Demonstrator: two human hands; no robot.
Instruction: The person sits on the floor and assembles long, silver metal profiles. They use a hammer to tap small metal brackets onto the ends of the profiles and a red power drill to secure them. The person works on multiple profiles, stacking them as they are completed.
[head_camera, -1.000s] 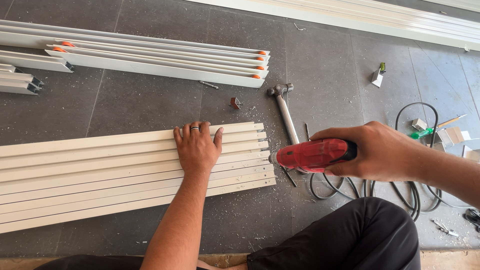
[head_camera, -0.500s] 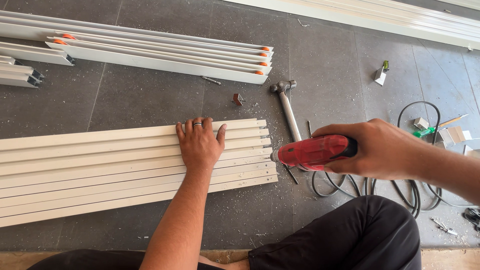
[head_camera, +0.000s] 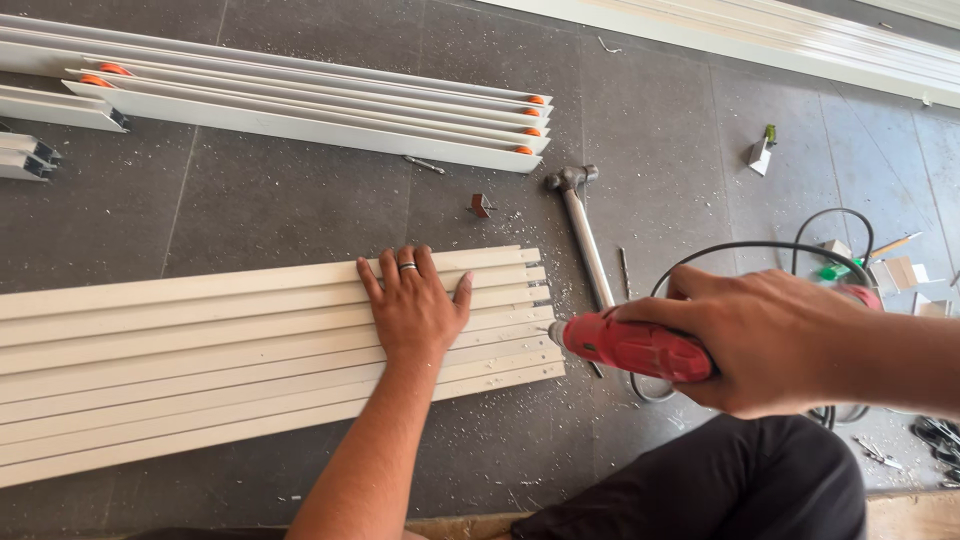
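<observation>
left hand (head_camera: 415, 310) flat, fingers spread on pale slats (head_camera: 200, 360); right hand (head_camera: 770, 340) grips red drill (head_camera: 630, 345), tip seemingly touching.

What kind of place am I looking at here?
Probably a building site or fit-out floor: cream slats lie on dusty dark floor tiles, the right hand holds a red power drill, and a hammer lies nearby.
</observation>
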